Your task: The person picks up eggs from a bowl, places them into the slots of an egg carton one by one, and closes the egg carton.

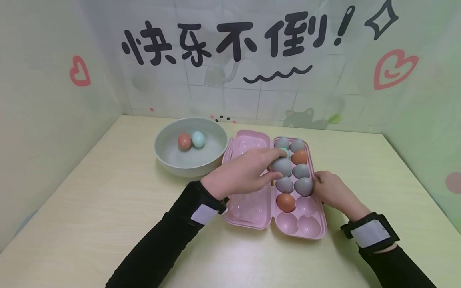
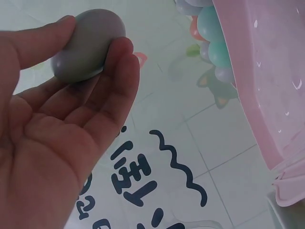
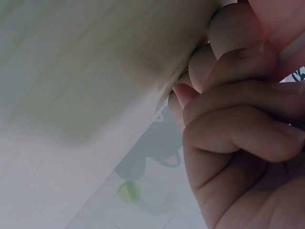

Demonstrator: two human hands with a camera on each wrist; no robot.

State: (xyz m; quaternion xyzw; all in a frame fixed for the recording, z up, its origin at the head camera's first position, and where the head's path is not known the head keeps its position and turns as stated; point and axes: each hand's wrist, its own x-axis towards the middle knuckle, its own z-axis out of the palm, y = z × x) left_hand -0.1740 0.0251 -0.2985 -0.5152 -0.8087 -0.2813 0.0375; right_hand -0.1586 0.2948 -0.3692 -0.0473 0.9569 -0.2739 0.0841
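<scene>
My left hand (image 1: 248, 172) pinches a grey egg (image 1: 281, 167) between thumb and fingers, over the left column of the pink egg carton (image 1: 248, 214). The left wrist view shows the same grey egg (image 2: 90, 43) held up clear by the left hand (image 2: 52, 129). At the carton's right side, my right hand (image 1: 333, 190) grips the rim, its fingers (image 3: 228, 100) curled against the carton's rounded underside (image 3: 236, 33). Several grey eggs, a brown egg (image 1: 286, 203) near the front and another brown egg (image 1: 299, 157) farther back sit in cups. A mint egg (image 1: 284, 152) is partly hidden by the left fingers.
A pale grey-green bowl (image 1: 173, 160) stands left of the carton, holding an orange-brown egg (image 1: 185, 141) and a light blue egg (image 1: 198, 139). The carton's lid lies open to the left. Bare cups (image 1: 309, 227) show at its front. A printed wall sheet (image 1: 223, 92) rises behind the table.
</scene>
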